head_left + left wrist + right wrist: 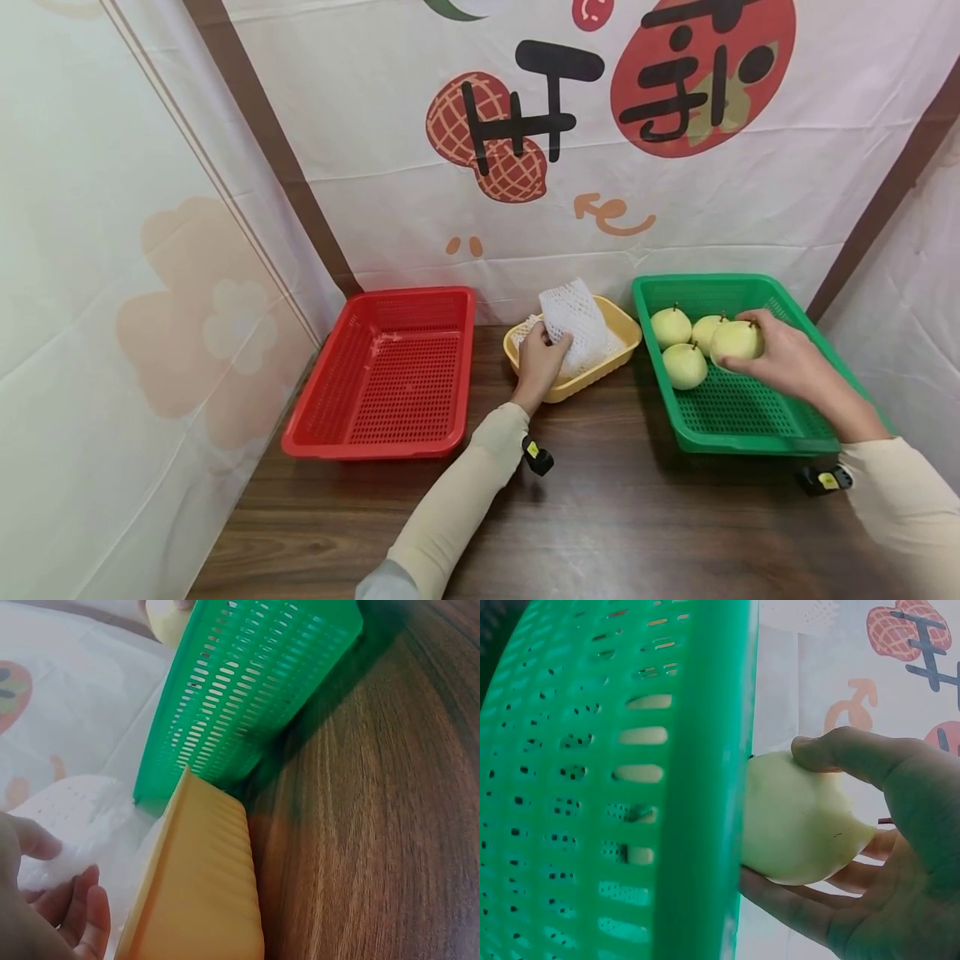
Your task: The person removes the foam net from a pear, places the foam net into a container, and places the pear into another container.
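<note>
In the head view my left hand (542, 362) pinches a white foam net sleeve (576, 321) above the yellow basket (621, 321), where more white netting lies. The left wrist view shows the thumb and fingers of that hand on the netting (75, 814). My right hand (787, 354) grips a pale yellow-green pear (737, 343) over the green basket (750, 442). Thumb and fingers wrap the pear's sides in the right wrist view, with its stem pointing toward the palm. Several other pears (684, 367) lie in the left part of the green basket.
A red basket (408, 450) with slotted sides stands on the left of the brown wooden table (600, 517). Behind the baskets hangs a printed white cloth (375, 225), and similar cloth walls enclose both sides. The yellow basket sits close to the green one.
</note>
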